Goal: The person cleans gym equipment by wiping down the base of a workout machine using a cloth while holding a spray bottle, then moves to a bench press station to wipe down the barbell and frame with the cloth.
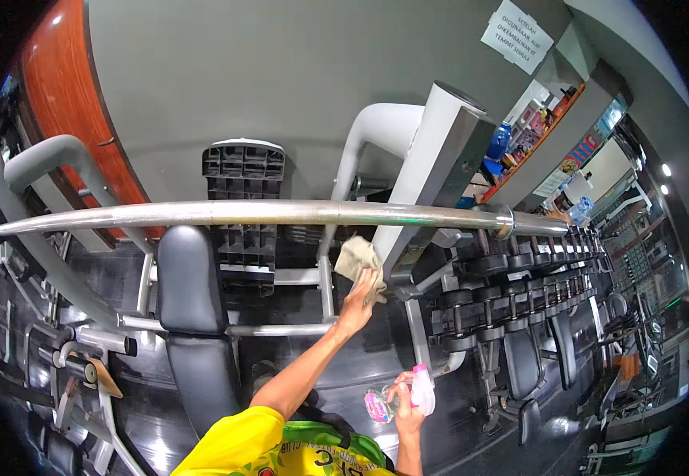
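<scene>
My left hand [358,306] is closed on a beige cloth [357,259], my arm stretched forward. The cloth is beside the lower part of a white and grey upright post [424,178], just under a long metal barbell [281,213]. Whether the cloth touches the post I cannot tell. Lower and to the right, my right hand [408,406] grips a clear spray bottle [379,404] with a pink and white spray head; the bottle is tilted. Part of the bottle is hidden behind my fingers.
A black padded bench [191,278] stands left of my arm. Racks of dumbbells [511,309] line the right side. Against the grey wall leans a black plastic step platform [243,170]. A paper sign [517,36] hangs at the upper right, above a shelf of bottles [531,131].
</scene>
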`<state>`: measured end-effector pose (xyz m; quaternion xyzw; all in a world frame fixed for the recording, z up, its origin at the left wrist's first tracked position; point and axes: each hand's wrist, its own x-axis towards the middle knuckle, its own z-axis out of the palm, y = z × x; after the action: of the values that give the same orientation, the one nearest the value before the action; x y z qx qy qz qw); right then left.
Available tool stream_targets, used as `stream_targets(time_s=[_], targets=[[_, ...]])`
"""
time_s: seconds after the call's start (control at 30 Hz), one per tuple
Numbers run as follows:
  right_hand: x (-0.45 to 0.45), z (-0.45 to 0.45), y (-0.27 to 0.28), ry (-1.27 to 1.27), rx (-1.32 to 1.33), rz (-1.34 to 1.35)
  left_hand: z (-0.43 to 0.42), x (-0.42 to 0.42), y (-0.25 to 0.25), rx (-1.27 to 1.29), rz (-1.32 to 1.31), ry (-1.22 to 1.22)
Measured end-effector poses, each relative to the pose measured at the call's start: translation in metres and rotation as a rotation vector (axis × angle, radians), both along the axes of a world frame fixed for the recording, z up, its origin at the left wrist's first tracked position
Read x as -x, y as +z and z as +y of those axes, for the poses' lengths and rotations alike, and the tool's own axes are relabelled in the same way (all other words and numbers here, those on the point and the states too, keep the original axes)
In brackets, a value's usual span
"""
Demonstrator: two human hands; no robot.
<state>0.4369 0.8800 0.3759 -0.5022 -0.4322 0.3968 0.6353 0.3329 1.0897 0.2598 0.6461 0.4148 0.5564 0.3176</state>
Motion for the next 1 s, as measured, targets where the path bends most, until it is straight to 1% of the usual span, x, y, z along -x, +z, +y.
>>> stream_targets(time_s=[0.03, 0.07, 0.1, 0.17, 0.23, 0.3, 0.33, 0.37, 0.43, 0.47, 0.57, 0.6, 0.67, 0.7, 0.77, 0.87, 0.93, 1.0], targets=[[-0.002, -0.003, 0.000, -0.011, 0.008, -0.023, -0.002, -0.002, -0.011, -0.046, 0.093, 0.006], [-0.004, -0.004, -0.001, -0.023, 0.013, -0.045, -0.004, 0.001, -0.023, 0.042, 0.194, -0.012], [-0.005, -0.006, -0.001, -0.027, 0.010, -0.046, -0.007, 0.005, -0.034, 0.038, 0.193, -0.015], [-0.007, -0.009, -0.003, -0.046, 0.027, -0.043, -0.012, 0.009, -0.060, 0.072, 0.321, -0.047], [-0.009, -0.011, -0.006, -0.052, 0.025, -0.044, -0.016, 0.004, -0.086, 0.095, 0.313, -0.054], [-0.010, -0.013, -0.006, -0.052, 0.056, -0.073, -0.017, -0.010, -0.105, 0.359, -0.017, 0.038], [-0.011, -0.014, -0.008, -0.054, 0.056, -0.076, -0.020, -0.012, -0.076, 0.654, -0.133, 0.065], [-0.013, -0.016, -0.012, -0.047, 0.056, -0.065, -0.023, -0.021, -0.069, 0.655, -0.135, 0.063], [-0.013, -0.015, -0.014, -0.036, 0.056, -0.055, -0.030, -0.035, -0.059, 0.303, -0.240, 0.157], [-0.013, -0.016, -0.014, -0.031, 0.078, -0.073, -0.036, -0.040, -0.053, 0.152, -0.076, 0.144], [-0.013, -0.017, -0.019, -0.027, 0.097, -0.097, -0.034, -0.047, -0.067, 0.012, 0.267, 0.214], [-0.015, -0.018, -0.021, -0.027, 0.094, -0.101, -0.031, -0.046, -0.071, 0.012, 0.262, 0.217], [-0.019, -0.019, -0.026, -0.022, 0.096, -0.104, -0.029, -0.042, -0.079, -0.116, 0.473, 0.215], [-0.019, -0.019, -0.027, -0.017, 0.096, -0.101, -0.030, -0.041, -0.077, -0.112, 0.476, 0.216], [-0.018, -0.020, -0.027, -0.008, 0.127, -0.096, -0.032, -0.042, -0.071, -0.272, 0.588, 0.174], [-0.022, -0.020, -0.032, 0.006, 0.135, -0.092, -0.029, -0.047, -0.071, -0.224, 0.610, 0.180], [-0.023, -0.021, -0.035, 0.014, 0.120, -0.083, -0.026, -0.046, -0.083, -0.215, 0.633, 0.181], [-0.024, -0.019, -0.035, 0.019, 0.117, -0.126, -0.025, -0.038, -0.094, -0.167, 0.688, 0.048]])
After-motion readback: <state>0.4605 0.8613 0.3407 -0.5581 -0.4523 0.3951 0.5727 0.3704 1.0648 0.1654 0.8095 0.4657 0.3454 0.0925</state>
